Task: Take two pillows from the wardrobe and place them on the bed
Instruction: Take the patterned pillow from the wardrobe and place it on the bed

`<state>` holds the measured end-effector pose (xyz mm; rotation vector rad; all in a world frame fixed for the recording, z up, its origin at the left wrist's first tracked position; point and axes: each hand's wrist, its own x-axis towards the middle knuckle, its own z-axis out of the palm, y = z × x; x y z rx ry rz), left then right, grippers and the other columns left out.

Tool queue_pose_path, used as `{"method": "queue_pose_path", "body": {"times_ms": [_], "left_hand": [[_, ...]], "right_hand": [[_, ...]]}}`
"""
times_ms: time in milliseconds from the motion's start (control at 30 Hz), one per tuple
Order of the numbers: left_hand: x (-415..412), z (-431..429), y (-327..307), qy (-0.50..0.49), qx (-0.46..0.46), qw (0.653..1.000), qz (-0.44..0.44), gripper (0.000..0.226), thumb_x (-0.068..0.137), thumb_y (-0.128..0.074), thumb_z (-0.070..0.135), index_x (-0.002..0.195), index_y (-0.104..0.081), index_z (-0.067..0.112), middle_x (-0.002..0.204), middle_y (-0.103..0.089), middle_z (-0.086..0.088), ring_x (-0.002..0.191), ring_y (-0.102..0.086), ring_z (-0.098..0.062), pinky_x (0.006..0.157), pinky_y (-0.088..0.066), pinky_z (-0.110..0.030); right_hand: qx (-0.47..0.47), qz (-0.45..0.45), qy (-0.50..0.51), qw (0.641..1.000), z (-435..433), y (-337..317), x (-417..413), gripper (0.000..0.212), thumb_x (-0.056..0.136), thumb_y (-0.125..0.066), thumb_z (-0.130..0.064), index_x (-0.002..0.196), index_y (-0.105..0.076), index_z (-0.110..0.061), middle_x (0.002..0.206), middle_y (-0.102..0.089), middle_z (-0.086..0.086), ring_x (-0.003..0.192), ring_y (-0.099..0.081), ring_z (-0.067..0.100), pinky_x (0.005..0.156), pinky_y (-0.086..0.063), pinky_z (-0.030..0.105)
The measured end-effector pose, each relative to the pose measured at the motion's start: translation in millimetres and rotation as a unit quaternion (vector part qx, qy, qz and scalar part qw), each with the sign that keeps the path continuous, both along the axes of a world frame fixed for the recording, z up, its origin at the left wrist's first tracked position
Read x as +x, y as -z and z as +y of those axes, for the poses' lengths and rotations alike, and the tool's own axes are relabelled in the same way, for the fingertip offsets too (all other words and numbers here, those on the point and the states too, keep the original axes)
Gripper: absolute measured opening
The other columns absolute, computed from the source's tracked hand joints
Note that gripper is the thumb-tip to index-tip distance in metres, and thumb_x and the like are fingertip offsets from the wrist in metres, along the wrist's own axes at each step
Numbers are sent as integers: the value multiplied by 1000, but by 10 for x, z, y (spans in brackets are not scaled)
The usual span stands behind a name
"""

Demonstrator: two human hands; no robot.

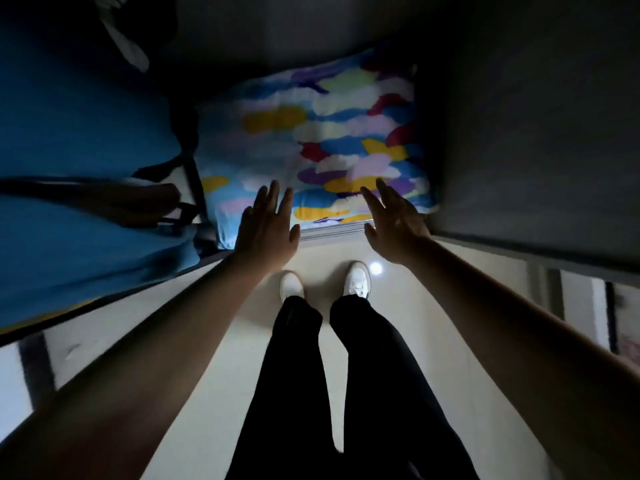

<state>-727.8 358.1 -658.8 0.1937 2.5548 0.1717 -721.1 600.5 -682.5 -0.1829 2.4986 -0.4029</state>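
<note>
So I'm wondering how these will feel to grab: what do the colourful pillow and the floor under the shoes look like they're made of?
The colourful pillow looks like soft printed woven fabric, likely cotton or a blend: matte, puffy, with gentle creases. The floor looks like hard, glossy pale tile or polished stone, since it reflects a bright spot of light near the shoes.

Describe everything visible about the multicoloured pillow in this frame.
The multicoloured pillow is a plump, soft-looking fabric cushion printed with blue, white, yellow, red, purple and pink brush-like patches. It lies flat in the dark wardrobe, its near edge at the track by the floor and its left side against blue fabric. Its far corners fade into shadow. The left hand and right hand are open with fingers spread over its near edge; whether they touch it cannot be told.
</note>
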Motion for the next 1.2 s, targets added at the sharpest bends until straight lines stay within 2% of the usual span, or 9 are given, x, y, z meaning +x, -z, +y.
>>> {"method": "queue_pose_path", "body": {"times_ms": [233, 333, 433, 533, 600, 733, 867, 1000, 1200], "left_hand": [[74, -45, 1833, 27, 3, 999, -22, 77, 91, -54, 30, 154, -13, 15, 163, 4, -16, 149, -7, -34, 113, -27, -55], [70, -60, 2590, 60, -22, 997, 32, 90, 81, -61, 44, 154, -13, 20, 162, -1, -19, 148, -9, -40, 113, -19, -64], [5, -94, 3166, 52, -56, 995, 63, 120, 58, -72, 62, 154, -9, 28, 161, -2, -22, 145, -8, -47, 106, -7, -75], [-25, -164, 3580, 61, -81, 991, 90, 136, 42, -83, 59, 153, -9, 31, 159, -5, -25, 143, -7, -53, 100, -7, -83], [-29, -209, 3737, 64, -88, 987, 118, 126, 52, -83, 45, 153, -10, 29, 158, -9, -28, 141, -10, -56, 99, -8, -84], [-84, -174, 3645, 54, -74, 985, 145, 64, 93, -40, 6, 152, -24, 24, 153, -23, -33, 136, -21, -61, 97, -17, -83], [-177, -127, 3209, 53, -88, 990, 101, 60, 96, -18, 1, 153, -19, 20, 156, -9, -33, 139, -8, -61, 102, -9, -80], [-428, -131, 2479, 45, -84, 992, 86, 61, 94, -20, 3, 153, -10, 14, 159, -2, -26, 143, -4, -54, 108, -7, -75], [-940, -172, 1094, 51, -88, 987, 126, 60, 91, -34, 0, 149, -22, 5, 157, -23, -19, 138, -27, -43, 107, -28, -59]], "right_hand": [[4, 33, 31, 999, -180, 1754, 196, 76, 95, -59, -29, 159, -21, -13, 165, -10, 24, 152, -17, 42, 122, -21, 52], [19, 83, 28, 996, -183, 2468, 205, 82, 92, -63, -31, 159, -21, -10, 165, -8, 27, 152, -11, 44, 122, -15, 55], [55, 146, -4, 988, -132, 3012, 90, 95, 84, -69, -41, 158, -21, -7, 163, -10, 30, 152, -10, 46, 123, -13, 58], [85, 195, -61, 975, -78, 3413, -72, 108, 76, -73, -51, 158, -19, -8, 162, -12, 31, 152, -11, 46, 122, -13, 59], [94, 244, -74, 962, -67, 3595, -167, 98, 81, -71, -50, 157, -24, -10, 160, -21, 32, 150, -18, 47, 122, -16, 59], [128, 350, -68, 925, -70, 3613, -279, 63, 99, -61, -22, 155, -32, -17, 156, -38, 23, 146, -35, 39, 121, -24, 50], [62, 234, -84, 967, 0, 3129, -347, 76, 93, -56, -15, 160, -19, -20, 165, -21, 18, 152, -20, 37, 124, -19, 49], [39, 193, -81, 977, -105, 2353, -586, 82, 87, -66, -18, 158, -26, -19, 159, -33, 21, 145, -34, 43, 115, -35, 53], [14, 186, -31, 982, -302, 1027, -968, 72, 85, -60, -16, 153, -38, -19, 148, -51, 14, 126, -53, 41, 98, -47, 46]]}}
